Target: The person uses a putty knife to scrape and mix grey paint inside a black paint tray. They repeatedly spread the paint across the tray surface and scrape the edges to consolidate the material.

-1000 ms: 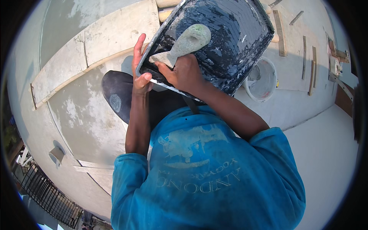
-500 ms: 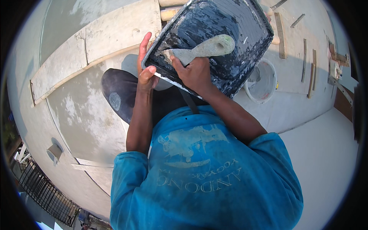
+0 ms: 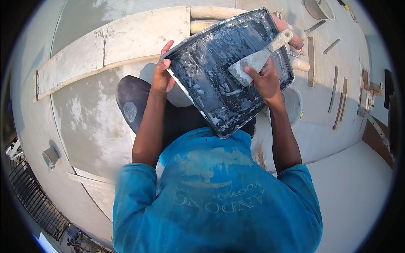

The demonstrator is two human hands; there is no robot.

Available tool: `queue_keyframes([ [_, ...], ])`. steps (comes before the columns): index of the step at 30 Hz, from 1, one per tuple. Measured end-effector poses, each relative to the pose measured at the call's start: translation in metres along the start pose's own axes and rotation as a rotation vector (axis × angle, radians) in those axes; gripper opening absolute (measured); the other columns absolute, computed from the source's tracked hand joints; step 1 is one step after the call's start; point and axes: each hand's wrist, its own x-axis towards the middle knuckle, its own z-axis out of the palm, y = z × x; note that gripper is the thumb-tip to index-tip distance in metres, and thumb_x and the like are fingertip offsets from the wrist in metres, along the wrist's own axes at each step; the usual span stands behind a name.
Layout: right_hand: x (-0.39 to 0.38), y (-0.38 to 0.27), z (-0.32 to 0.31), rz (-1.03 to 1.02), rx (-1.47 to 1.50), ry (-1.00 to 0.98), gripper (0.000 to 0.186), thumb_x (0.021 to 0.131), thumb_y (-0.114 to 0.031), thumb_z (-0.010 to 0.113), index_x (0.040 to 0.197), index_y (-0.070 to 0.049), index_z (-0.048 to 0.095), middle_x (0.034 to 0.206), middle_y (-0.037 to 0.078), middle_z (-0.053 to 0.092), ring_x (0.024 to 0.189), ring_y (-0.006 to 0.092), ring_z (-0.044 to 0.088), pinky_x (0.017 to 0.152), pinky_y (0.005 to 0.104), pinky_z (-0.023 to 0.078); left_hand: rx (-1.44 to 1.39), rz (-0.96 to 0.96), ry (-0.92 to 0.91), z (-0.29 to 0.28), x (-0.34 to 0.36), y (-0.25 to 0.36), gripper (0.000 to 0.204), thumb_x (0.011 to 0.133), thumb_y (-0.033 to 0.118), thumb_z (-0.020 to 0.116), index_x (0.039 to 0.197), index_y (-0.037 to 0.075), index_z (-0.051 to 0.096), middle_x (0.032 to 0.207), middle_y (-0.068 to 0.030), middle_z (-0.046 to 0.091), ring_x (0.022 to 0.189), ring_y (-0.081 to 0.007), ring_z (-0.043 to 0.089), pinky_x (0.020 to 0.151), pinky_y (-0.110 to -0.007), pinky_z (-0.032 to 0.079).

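My left hand (image 3: 162, 74) grips the left corner of a dark plastic tray (image 3: 202, 84), whose ridged inside is streaked and crusted with grey material. The tray is held at an angle over my lap. My right hand (image 3: 265, 82) holds a putty knife with a pale, caked handle (image 3: 280, 40); its broad blade (image 3: 244, 67) is over the right part of the tray, with my thumb on the metal.
Behind the tray lie a reddish roller (image 3: 295, 40), bamboo poles (image 3: 198, 27) and pale boards (image 3: 143, 36). A white bucket (image 3: 291, 109) stands right of the tray, partly hidden. Wooden strips (image 3: 339, 101) lie at the right, a container (image 3: 320, 8) at the back, a railing (image 3: 33, 194) lower left.
The tray has turned, its right side coming down toward me. My right hand has carried the knife from the tray's left corner to its right part. The reddish roller has come into sight.
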Motion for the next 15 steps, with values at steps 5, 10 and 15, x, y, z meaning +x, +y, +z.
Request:
queue_keyframes([
  [5, 0.002, 0.029, 0.047, -0.223, 0.079, 0.017, 0.043, 0.089, -0.003, 0.069, 0.128, 0.0, 0.05, 0.116, 0.014, 0.068, 0.1, 0.022, 0.07, 0.085, 0.0353, 0.056, 0.093, -0.157, 0.067, -0.007, 0.038, -0.008, 0.083, 0.086, 0.041, 0.069, 0.151, 0.01, 0.03, 0.14, -0.0156, 0.044, 0.123, -0.0278, 0.055, 0.105, -0.045, 0.049],
  [10, 0.01, 0.002, 0.047, -0.682, -0.467, -0.021, 0.037, 0.081, -0.001, 0.069, 0.117, -0.006, 0.063, 0.113, 0.012, 0.071, 0.101, 0.0311, 0.07, 0.089, 0.0388, 0.055, 0.086, -0.109, 0.023, 0.004, 0.043, -0.015, 0.08, 0.088, 0.042, 0.068, 0.151, 0.008, 0.031, 0.141, -0.0176, 0.047, 0.126, -0.0293, 0.055, 0.104, -0.045, 0.05],
  [15, 0.003, -0.006, -0.032, -0.146, -0.571, -0.078, 0.033, 0.088, -0.011, 0.07, 0.12, -0.002, 0.064, 0.108, 0.018, 0.071, 0.104, 0.036, 0.067, 0.088, 0.0409, 0.052, 0.022, -0.102, 0.052, 0.003, 0.038, -0.015, 0.081, 0.089, 0.043, 0.068, 0.151, 0.004, 0.033, 0.141, -0.0187, 0.049, 0.128, -0.0311, 0.054, 0.104, -0.046, 0.05],
])
